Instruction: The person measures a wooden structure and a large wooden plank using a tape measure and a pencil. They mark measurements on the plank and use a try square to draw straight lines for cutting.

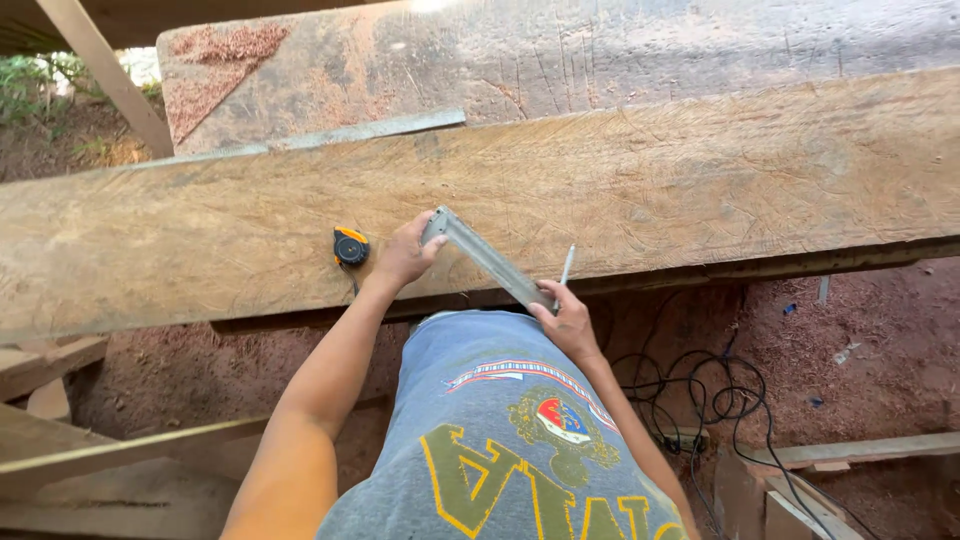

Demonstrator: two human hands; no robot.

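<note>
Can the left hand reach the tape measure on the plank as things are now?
Probably yes. The tape measure lies on the plank just beside the left hand, with bare wood between them. But that hand now presses on the metal square.

The single view comes from a camera on the person's head, tilted steeply down over the chest, so the grey shirt [500, 440] fills the bottom edge and both forearms run up and away from it. It sits close above the work: the wide plank [600, 190] crosses the frame just beyond the fingers [432, 243], with red earth [850, 350] below them.
</note>
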